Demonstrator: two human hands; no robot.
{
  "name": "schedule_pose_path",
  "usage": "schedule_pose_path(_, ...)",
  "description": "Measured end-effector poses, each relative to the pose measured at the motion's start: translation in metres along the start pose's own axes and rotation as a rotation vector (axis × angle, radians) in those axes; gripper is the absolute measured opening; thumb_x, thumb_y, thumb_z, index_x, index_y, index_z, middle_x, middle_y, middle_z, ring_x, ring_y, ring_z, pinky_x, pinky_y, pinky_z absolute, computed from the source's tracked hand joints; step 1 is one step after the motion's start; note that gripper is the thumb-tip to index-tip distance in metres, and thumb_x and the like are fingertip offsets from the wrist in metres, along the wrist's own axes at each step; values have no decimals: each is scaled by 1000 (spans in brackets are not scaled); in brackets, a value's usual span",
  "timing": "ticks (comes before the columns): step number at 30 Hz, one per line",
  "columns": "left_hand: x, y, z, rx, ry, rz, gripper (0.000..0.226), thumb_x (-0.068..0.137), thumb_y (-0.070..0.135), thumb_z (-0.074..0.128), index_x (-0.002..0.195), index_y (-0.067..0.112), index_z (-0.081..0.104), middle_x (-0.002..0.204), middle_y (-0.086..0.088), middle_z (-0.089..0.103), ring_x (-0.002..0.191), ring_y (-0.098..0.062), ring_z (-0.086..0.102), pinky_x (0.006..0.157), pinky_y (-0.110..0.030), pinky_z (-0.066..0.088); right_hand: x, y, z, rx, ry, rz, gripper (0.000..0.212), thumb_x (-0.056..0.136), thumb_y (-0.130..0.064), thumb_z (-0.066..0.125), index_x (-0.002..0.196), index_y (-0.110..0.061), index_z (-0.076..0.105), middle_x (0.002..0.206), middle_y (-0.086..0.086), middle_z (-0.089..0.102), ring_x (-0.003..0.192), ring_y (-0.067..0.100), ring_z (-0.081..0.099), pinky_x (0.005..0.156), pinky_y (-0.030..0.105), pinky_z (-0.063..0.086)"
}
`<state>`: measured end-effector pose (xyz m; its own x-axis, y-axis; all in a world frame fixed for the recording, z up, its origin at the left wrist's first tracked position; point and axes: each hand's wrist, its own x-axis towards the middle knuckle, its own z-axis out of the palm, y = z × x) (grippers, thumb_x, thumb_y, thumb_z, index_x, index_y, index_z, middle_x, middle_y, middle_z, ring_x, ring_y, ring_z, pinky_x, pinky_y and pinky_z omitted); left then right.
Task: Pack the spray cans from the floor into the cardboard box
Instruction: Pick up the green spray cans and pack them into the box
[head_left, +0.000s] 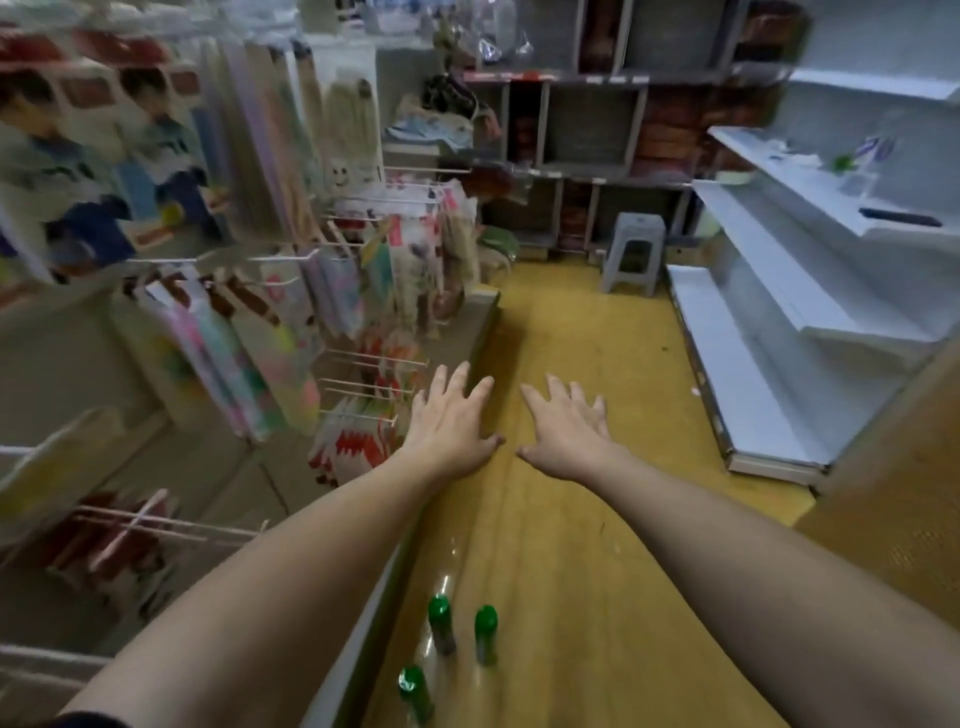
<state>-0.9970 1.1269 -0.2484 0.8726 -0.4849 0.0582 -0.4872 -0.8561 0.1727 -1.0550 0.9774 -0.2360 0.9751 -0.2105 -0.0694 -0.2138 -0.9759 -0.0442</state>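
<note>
Standing upright are three green-capped spray cans (442, 625); left hand (451, 422) and right hand (567, 428) grips spread wide.

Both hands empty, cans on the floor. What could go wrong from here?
1. The three spray cans stand upright and close together on a glossy floor; grabbing one may topple a neighbour and send it rolling.
2. Peg hooks jut out beside the left hand; bending down could snag that arm. The right hand has open aisle.
3. The box is not clearly in view; the brown surface at the right edge may be it.
</note>
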Motion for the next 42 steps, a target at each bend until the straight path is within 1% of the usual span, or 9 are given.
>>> schedule_pose_path(6,61,10,57,-13,-108,-106,83,94,55,61,161,32,17,170,-4,3,156,-30,-2,124,-55,14,74,45,54,-7,-98,-49,86,90,-56,64,157,-28,20,165,13,16,148,39,20,116,61,22)
schedule_pose_path(12,92,-1,145,-28,-300,-276,84,94,55,60,161,31,16,170,-6,4,156,-31,0,124,-54,16,131,66,141,1,-289,-149,79,90,-55,62,154,-25,27,161,15,24,142,39,29,112,60,27)
schedule_pose_path(18,62,-43,251,-78,-511,-405,84,94,55,60,161,26,19,169,-12,8,154,-37,10,122,-54,23,135,54,257,-8,-525,-238,81,87,-56,64,153,-25,29,158,13,27,140,37,30,111,57,27)
schedule_pose_path(21,42,-70,310,-118,-564,-466,81,93,54,61,159,25,23,168,-14,10,154,-38,7,122,-55,20,135,45,318,-5,-614,-270,78,88,-58,63,151,-24,31,156,13,28,139,38,31,109,57,28)
schedule_pose_path(25,13,-103,388,-139,-659,-515,80,94,52,61,159,27,23,168,-13,12,154,-38,8,122,-55,22,136,35,401,-5,-704,-280,73,90,-53,61,149,-23,32,155,14,30,138,39,33,107,56,32)
schedule_pose_path(30,-15,-142,481,-180,-729,-579,88,90,53,68,160,24,23,168,-14,11,154,-39,9,122,-55,23,138,23,498,24,-817,-238,78,89,-52,67,151,-22,30,156,14,28,140,39,30,108,57,33)
schedule_pose_path(36,-39,-168,571,-192,-797,-645,85,88,55,69,157,28,27,167,-12,16,153,-38,12,117,-55,27,142,7,596,86,-847,-200,83,86,-48,73,151,-21,29,152,16,32,136,39,36,103,54,41)
schedule_pose_path(40,-58,-184,614,-127,-847,-613,80,86,48,74,153,28,35,165,-12,17,151,-39,14,114,-57,32,143,-5,645,136,-756,-203,88,84,-42,77,153,-19,26,149,19,34,132,40,41,101,51,46)
schedule_pose_path(42,-65,-194,631,-109,-856,-612,80,84,44,78,151,27,38,164,-11,21,149,-38,21,110,-55,37,143,-8,664,195,-706,-176,89,83,-39,80,153,-18,28,149,20,35,131,39,43,101,49,46)
